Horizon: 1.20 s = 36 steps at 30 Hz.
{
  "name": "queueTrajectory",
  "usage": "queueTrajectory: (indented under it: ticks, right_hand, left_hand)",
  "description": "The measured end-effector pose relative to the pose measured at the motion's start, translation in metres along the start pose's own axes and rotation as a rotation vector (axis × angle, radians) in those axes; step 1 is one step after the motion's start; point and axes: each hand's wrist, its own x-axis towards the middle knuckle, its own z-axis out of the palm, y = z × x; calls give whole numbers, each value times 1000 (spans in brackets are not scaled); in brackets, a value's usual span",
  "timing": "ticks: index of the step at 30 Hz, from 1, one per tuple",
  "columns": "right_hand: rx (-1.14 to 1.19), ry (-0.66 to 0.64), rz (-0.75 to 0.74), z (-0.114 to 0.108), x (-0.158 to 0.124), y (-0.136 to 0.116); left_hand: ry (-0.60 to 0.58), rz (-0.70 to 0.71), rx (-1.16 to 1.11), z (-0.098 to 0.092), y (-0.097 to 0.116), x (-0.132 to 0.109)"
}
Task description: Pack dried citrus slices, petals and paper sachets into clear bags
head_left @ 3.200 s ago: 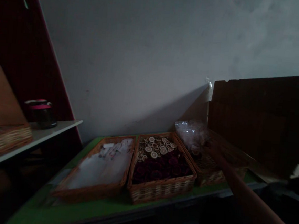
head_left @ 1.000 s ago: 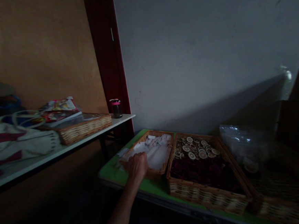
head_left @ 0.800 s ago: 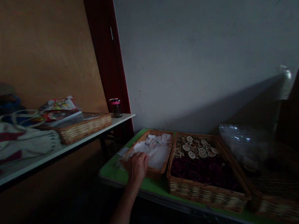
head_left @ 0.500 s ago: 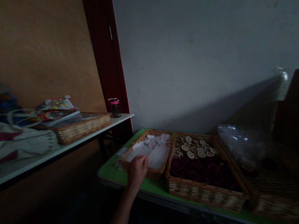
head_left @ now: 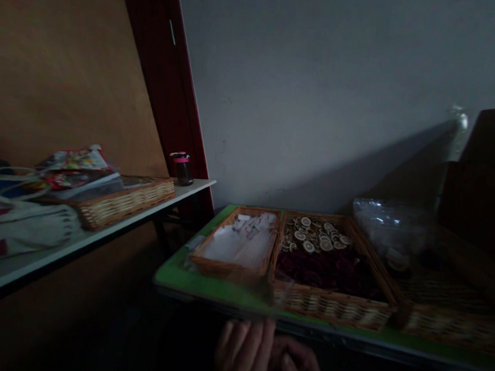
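Note:
My left hand is at the bottom middle, below the green table's front edge, its fingers pressed together. My right hand is close beside it, fingers curled inward and thumb bent over. A faint, see-through smear stands just above the fingers; whether it is a clear bag cannot be made out in the dark. Beyond the hands, a small wicker basket holds white sheets or packets. To its right, a larger wicker basket contains pale dried fruit slices at the back and dark purple slices in front.
Clear plastic bags and another wicker basket are on the right of the green table. A white shelf on the left bears a cloth bag, a basket and a pink-lidded bottle.
My left hand has drawn back from the small basket toward me and lower. My right hand has come into view beside it. The view has shifted slightly.

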Motion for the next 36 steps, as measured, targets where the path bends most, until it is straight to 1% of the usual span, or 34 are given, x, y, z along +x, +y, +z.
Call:
queueTrajectory:
  ticks: [1, 3, 4, 5, 6, 9, 12, 15, 18, 21, 22, 25, 27, 30, 32, 34, 36]
  right_hand:
    - [100, 105, 88, 0, -5, 0]
    - [236, 322, 282, 1, -18, -6]
    - [253, 394, 363, 1, -24, -11]
    - [261, 432, 429, -1, -29, -17]
    - [267, 440, 473, -3, -33, -22]
    - [283, 404, 534, -17, -41, -34]
    - [285, 371, 552, -34, -49, -38]
    - [277, 361, 541, -44, -55, -35]
    - [260, 348, 513, -48, -56, -30]
    - [195, 337, 511, -52, -53, -24]
    - [174, 327, 515, -53, -52, -21]
    - [146, 268, 539, -53, -51, -15]
    - [113, 240, 567, -50, -51, -11]
    - [-21, 208, 586, -42, -51, -6]
    - [-137, 174, 559, -37, -51, -3]
    - [-242, 132, 522, -31, -50, -2]
    - [-321, 92, 499, -27, -50, -2]
  left_hand:
    - [-10, 14, -28, -2, 15, -4]
    - [50, -18, -96, -3, 41, -9]
    - [70, -39, -127, -2, 52, -10]
    - [77, -65, -155, -1, 61, -11]
    - [71, -85, -180, 1, 68, -11]
    - [55, -98, -266, 4, 80, -13]
    - [52, -48, -339, 6, 86, -17]
    - [28, -49, -382, 7, 93, -20]
    - [17, -73, -465, 8, 102, -24]
    - [-45, -129, -557, 6, 108, -31]
    - [-75, -168, -585, 6, 108, -33]
    - [-155, -346, -695, 5, 104, -35]
    - [-167, -475, -779, 6, 100, -32]
    - [-171, -664, -895, 11, 96, -26]
    - [-212, -780, -940, 17, 96, -25]
    - [-244, -856, -945, 23, 97, -26]
    - [-256, -886, -918, 28, 98, -27]
